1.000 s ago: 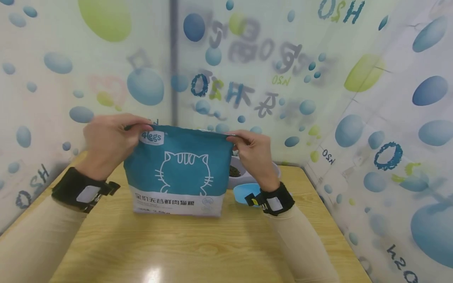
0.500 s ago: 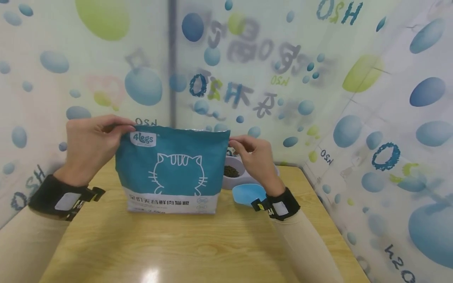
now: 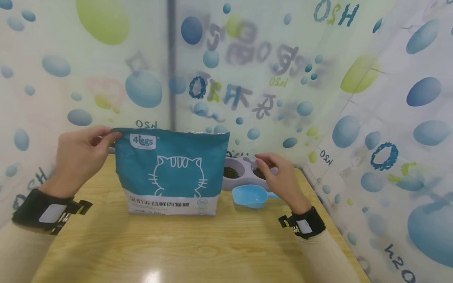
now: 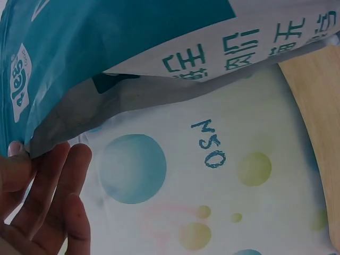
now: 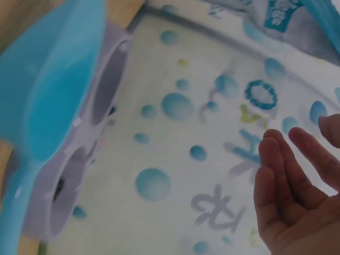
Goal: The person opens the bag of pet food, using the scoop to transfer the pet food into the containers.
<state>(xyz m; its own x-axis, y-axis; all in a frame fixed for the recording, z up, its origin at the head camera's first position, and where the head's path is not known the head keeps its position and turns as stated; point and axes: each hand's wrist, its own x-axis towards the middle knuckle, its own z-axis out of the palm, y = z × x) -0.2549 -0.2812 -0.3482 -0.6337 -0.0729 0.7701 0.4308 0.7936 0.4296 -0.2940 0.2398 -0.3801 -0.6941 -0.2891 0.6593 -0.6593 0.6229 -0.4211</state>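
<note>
A teal and white cat food bag (image 3: 178,173) stands upright on the table, its printed cat outline facing me. My left hand (image 3: 83,157) pinches the bag's top left corner between thumb and fingers; the left wrist view shows the thumb (image 4: 16,164) on the bag's edge. To the right of the bag, my right hand (image 3: 279,177) is in the air, holding nothing, its fingers loosely bent in the right wrist view. Below it lies a light blue scoop (image 3: 249,195), whose handle runs partly behind the hand.
A pale grey double bowl (image 3: 242,181) with brown kibble (image 3: 231,172) in both hollows stands behind the scoop, partly hidden by the bag and right hand. The wooden table (image 3: 198,247) meets patterned walls at its back and right.
My right hand has let go of the bag's top right corner and moved right and down over the scoop. The bag has shifted slightly left, still in my left hand.
</note>
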